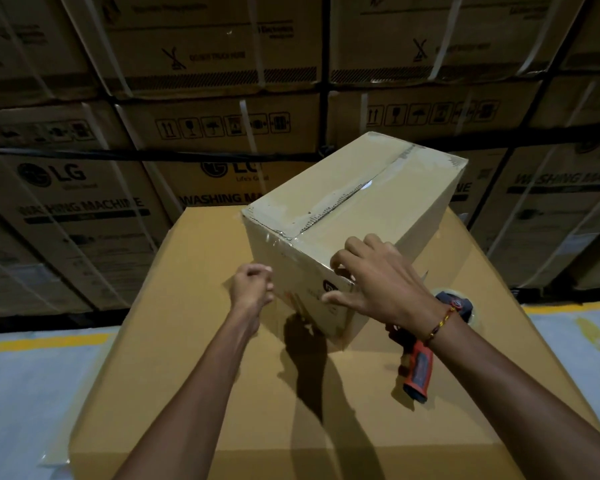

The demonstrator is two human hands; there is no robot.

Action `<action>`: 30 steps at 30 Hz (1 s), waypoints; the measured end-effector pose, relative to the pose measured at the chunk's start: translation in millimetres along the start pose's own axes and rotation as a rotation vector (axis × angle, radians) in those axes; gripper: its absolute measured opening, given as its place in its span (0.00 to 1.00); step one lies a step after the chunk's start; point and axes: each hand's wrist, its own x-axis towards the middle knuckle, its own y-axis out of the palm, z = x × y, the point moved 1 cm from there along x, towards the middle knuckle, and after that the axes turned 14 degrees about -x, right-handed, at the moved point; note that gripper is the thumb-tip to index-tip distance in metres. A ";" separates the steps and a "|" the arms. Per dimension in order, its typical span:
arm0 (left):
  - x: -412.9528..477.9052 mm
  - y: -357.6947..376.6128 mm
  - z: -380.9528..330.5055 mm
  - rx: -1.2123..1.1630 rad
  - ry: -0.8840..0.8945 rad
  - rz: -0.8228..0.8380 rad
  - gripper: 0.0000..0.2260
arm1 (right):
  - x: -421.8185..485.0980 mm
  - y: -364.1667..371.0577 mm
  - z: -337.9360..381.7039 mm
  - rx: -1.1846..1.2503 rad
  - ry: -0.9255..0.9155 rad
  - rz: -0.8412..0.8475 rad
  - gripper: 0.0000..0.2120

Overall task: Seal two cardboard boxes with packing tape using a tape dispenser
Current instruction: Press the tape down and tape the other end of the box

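A small cardboard box (361, 209) stands skewed on top of a large cardboard box (194, 358). Clear tape runs along its top seam and down its near left face. My right hand (371, 282) lies over the small box's near corner, fingers spread on the top edge and thumb on the near face. My left hand (252, 289) is curled into a fist against the box's left face; I see nothing held in it. A red and black tape dispenser (421, 362) lies on the large box just right of the small one, partly under my right wrist.
A wall of stacked, strapped washing-machine cartons (84, 202) fills the background behind the large box. Grey floor with a yellow line (32, 341) shows on both sides of the large box.
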 end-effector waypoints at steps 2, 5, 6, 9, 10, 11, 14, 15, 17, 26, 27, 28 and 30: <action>19.2 -9.6 -16.5 -0.003 0.152 -0.093 0.10 | 20.7 0.3 9.3 0.065 0.014 -0.023 0.20; 37.6 -15.4 -41.0 0.075 0.286 0.032 0.28 | 55.7 7.9 24.7 0.126 0.076 -0.023 0.10; 43.4 -15.1 -46.9 0.104 0.299 0.100 0.32 | 66.1 11.2 29.7 0.131 0.091 -0.030 0.07; 64.8 -15.8 -57.1 0.125 0.287 0.216 0.34 | 90.6 20.5 41.9 0.113 0.138 -0.035 0.04; 72.9 -16.6 -58.7 0.110 0.263 0.237 0.34 | 97.2 22.5 44.5 0.111 0.155 -0.029 0.04; 79.7 -17.3 -59.6 0.100 0.235 0.263 0.32 | 103.3 23.9 46.8 0.115 0.170 -0.023 0.04; 94.8 -22.4 -58.6 0.111 0.184 0.349 0.28 | 121.8 26.7 52.6 0.157 0.214 0.005 0.04; 98.3 -24.9 -58.6 0.115 0.174 0.369 0.27 | 128.2 27.3 54.5 0.172 0.227 0.024 0.04; 104.7 -28.9 -59.7 0.132 0.160 0.397 0.25 | 141.1 28.7 57.9 0.178 0.240 0.072 0.05; 55.6 -1.5 -38.9 0.091 0.597 0.059 0.03 | 166.7 36.4 63.6 0.146 0.272 0.169 0.08; 52.6 4.4 -36.6 0.060 0.534 0.109 0.04 | 167.1 36.4 62.9 0.143 0.267 0.168 0.08; 51.3 9.8 -36.3 0.022 0.467 0.132 0.03 | 166.9 36.1 62.0 0.138 0.262 0.164 0.08; 55.3 18.2 -37.7 -0.035 0.375 0.088 0.02 | 164.7 36.3 60.6 0.132 0.252 0.154 0.07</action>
